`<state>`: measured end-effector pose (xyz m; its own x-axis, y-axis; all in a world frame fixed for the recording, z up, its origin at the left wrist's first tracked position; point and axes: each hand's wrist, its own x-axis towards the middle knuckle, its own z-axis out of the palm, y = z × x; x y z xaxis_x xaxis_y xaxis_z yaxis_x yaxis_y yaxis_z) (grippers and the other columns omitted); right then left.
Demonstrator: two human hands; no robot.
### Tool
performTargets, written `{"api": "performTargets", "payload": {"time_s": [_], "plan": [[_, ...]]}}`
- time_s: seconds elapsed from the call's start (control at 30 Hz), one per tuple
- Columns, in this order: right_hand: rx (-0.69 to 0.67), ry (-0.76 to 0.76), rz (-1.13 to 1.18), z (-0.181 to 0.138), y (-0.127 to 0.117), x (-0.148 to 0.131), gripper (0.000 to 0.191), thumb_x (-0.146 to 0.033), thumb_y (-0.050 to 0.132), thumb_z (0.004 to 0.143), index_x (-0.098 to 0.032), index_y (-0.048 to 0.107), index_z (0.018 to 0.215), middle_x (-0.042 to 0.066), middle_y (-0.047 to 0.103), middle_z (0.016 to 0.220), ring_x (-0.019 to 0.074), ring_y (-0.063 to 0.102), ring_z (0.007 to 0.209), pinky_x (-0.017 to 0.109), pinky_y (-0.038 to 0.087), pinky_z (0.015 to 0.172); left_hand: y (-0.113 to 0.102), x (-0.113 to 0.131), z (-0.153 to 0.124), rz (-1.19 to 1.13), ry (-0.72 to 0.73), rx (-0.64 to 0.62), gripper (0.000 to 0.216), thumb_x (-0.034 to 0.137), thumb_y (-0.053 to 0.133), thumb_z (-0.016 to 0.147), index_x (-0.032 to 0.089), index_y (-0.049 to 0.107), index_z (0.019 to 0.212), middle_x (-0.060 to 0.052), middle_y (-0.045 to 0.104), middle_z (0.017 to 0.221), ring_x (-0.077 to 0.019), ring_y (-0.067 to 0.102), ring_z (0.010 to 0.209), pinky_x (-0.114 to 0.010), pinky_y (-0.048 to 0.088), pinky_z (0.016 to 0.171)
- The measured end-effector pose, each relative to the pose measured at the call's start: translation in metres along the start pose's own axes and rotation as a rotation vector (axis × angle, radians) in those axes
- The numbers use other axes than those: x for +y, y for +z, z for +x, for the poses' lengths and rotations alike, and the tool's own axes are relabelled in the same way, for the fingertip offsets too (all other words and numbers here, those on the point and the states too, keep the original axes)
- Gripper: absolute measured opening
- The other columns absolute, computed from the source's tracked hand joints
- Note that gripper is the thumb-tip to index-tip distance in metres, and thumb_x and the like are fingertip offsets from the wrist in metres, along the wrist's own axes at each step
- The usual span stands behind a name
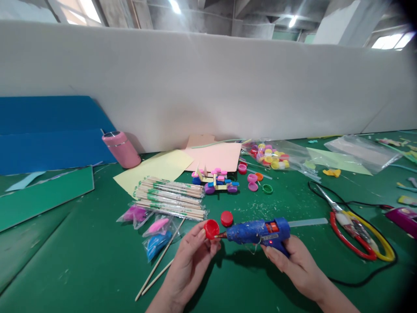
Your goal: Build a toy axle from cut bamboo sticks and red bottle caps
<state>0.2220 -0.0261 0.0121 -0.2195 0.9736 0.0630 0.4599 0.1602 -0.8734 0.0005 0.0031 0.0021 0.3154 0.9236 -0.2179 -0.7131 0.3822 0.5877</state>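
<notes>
My left hand pinches a red bottle cap, its hollow side turned toward the glue gun. My right hand grips the handle of a blue hot glue gun, whose nozzle touches the cap's inside. A clear glue stick sticks out of the gun's back. A second red cap lies on the green table just behind the held one. Two thin wooden sticks lie on the table left of my left hand.
A bundle of wrapped chopsticks, small bags of balloons, a little cap-wheeled stick model, loose caps, a bag of caps, coloured paper sheets, a pink bottle, scissors and the gun's black cord lie about. A white partition stands behind.
</notes>
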Motion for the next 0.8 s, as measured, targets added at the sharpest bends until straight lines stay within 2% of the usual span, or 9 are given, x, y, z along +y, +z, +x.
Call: {"api": "performTargets", "payload": {"time_s": [0.3, 0.5, 0.67, 0.8], "plan": [[0.019, 0.025, 0.018, -0.0006, -0.0001, 0.0022, 0.030, -0.040, 0.041, 0.084, -0.016, 0.055, 0.073, 0.000, 0.046, 0.058, 0.0113, 0.041, 0.049, 0.020, 0.035, 0.042, -0.0011, 0.0005, 0.0003, -0.010, 0.010, -0.003, 0.015, 0.018, 0.060, 0.076, 0.012, 0.064, 0.089, -0.004, 0.061, 0.073, -0.0102, 0.051, 0.060, -0.027, 0.043, 0.068], [0.059, 0.041, 0.057, -0.0015, -0.0010, 0.0017, 0.032, -0.042, 0.042, 0.083, -0.015, 0.055, 0.073, -0.001, 0.045, 0.057, 0.0111, 0.040, 0.049, 0.021, 0.035, 0.043, -0.0017, 0.0019, -0.0019, -0.034, -0.020, 0.043, 0.016, 0.020, 0.063, 0.073, 0.013, 0.064, 0.088, -0.005, 0.063, 0.074, -0.0147, 0.056, 0.069, -0.030, 0.045, 0.071], [0.101, 0.103, 0.115, 0.0005, 0.0011, 0.0033, 0.033, -0.045, 0.044, 0.082, -0.015, 0.055, 0.075, -0.001, 0.045, 0.058, 0.0107, 0.039, 0.048, 0.021, 0.034, 0.042, -0.0011, 0.0020, -0.0014, -0.028, -0.029, 0.049, 0.014, 0.017, 0.064, 0.071, 0.013, 0.065, 0.084, -0.005, 0.063, 0.071, -0.0141, 0.056, 0.066, -0.029, 0.046, 0.069], [0.142, 0.133, 0.214, 0.0071, 0.0014, 0.0037, 0.033, -0.046, 0.044, 0.082, -0.015, 0.054, 0.083, -0.002, 0.044, 0.056, 0.0107, 0.041, 0.047, 0.022, 0.036, 0.044, -0.0014, 0.0007, -0.0011, -0.024, -0.035, 0.041, 0.012, 0.019, 0.064, 0.072, 0.013, 0.065, 0.082, -0.005, 0.063, 0.070, -0.0141, 0.056, 0.064, -0.028, 0.045, 0.065]]}}
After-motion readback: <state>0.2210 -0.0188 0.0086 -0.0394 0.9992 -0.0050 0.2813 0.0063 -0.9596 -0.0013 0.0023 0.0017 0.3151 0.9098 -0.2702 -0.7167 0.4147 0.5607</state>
